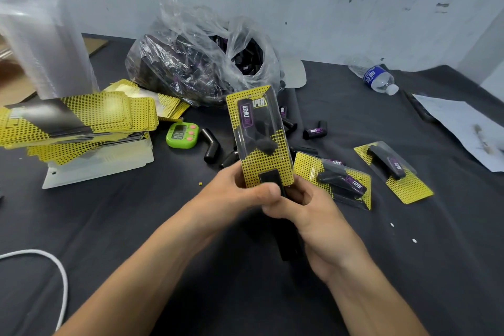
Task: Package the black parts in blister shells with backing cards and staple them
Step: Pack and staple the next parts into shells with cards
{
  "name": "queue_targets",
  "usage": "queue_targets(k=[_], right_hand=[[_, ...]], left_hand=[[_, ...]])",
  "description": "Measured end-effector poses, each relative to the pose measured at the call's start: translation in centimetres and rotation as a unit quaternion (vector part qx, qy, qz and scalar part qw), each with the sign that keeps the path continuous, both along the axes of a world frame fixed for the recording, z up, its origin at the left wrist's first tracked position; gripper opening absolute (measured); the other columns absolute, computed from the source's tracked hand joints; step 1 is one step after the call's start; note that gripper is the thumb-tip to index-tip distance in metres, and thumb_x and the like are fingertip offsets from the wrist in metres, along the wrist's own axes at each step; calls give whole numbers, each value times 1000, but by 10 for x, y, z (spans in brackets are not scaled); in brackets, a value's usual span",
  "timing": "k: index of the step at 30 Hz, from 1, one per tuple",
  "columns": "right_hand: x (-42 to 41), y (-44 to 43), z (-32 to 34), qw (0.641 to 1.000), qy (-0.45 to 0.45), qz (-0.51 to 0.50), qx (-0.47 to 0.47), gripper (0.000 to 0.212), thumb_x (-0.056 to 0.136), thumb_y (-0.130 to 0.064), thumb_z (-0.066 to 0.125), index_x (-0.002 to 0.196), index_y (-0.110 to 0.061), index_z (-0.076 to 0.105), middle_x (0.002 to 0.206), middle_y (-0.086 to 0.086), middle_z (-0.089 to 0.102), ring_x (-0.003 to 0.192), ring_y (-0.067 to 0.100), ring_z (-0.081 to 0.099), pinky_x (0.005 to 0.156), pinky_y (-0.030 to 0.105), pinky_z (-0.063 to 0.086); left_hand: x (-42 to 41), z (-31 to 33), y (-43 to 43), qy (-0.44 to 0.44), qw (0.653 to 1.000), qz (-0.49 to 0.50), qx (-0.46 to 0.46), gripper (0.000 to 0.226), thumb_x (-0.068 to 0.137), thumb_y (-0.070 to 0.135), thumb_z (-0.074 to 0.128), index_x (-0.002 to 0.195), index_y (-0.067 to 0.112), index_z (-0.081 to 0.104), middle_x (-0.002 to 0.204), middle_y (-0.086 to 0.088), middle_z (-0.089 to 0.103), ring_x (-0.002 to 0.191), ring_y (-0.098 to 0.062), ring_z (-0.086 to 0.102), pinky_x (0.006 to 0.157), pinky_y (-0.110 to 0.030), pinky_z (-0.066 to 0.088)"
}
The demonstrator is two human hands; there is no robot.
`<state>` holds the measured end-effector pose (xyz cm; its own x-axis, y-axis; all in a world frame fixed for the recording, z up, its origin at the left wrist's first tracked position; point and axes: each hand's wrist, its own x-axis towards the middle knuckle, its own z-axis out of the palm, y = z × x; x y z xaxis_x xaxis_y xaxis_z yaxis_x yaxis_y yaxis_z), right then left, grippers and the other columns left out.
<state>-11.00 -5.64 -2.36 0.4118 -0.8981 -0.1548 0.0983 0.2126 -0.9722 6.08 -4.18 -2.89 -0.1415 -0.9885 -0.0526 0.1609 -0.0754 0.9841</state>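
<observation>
Dark grey cloth covers the table (109, 213). A tall stack of clear shells (46, 43) stands at the far left. A see-through bag (191, 63) full of black parts sits at the back. A pile of yellow dotted cards (95, 114) lies in front of the shells.

In the middle, a pack (259, 139) is held up above the table, with a black part (253, 131) inside its shell. The left hand (231, 194) pinches its bottom edge. The right hand (313, 215) has its fingers wrapped round a black stapler (269, 177), whose mouth sits over the bottom of the card.

Two more packs (338, 180) (392, 169) lie to the right. A water bottle (377, 79) lies at the back right. A green timer (182, 135) sits beside the cards, near loose black parts (211, 144).
</observation>
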Motion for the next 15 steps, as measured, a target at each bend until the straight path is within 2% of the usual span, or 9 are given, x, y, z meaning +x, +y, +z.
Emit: queue_targets(k=[3, 6, 11, 15], right_hand=[[0, 0, -1, 1000, -17, 1, -2, 47, 71, -9, 76, 118, -11, 73, 114, 11, 77, 109, 25, 74, 93, 33, 58], [0, -1, -2, 1000, -20, -4, -6, 43, 71, -9, 77, 114, -11, 74, 114, 14, 77, 109, 28, 74, 94, 35, 59], [2, 0, -5, 999, -39, -24, -4, 39, 70, -6, 77, 109, -9, 76, 110, 18, 77, 105, 31, 75, 88, 33, 61], [0, -2, -4, 999, -33, -16, -4, 39, 71, -7, 78, 109, -10, 77, 111, 17, 77, 106, 30, 75, 90, 34, 61]], left_hand=[[-8, 0, 2, -11, 999, 39, 6, 30, 83, 25, 75, 111, 16, 79, 112, -5, 79, 107, -21, 74, 90, -27, 58], [-11, 0, 3, -16, 997, 77, 2, 17, 87, 15, 78, 104, 18, 82, 107, -4, 80, 102, -19, 76, 88, -27, 59], [-17, -1, 2, -4, 992, 126, -11, 16, 87, 3, 75, 99, 10, 82, 101, -7, 81, 95, -18, 77, 79, -23, 59], [-15, -2, 1, -17, 993, 112, -13, 14, 89, 7, 77, 101, 11, 82, 102, -6, 81, 97, -18, 77, 80, -22, 58]])
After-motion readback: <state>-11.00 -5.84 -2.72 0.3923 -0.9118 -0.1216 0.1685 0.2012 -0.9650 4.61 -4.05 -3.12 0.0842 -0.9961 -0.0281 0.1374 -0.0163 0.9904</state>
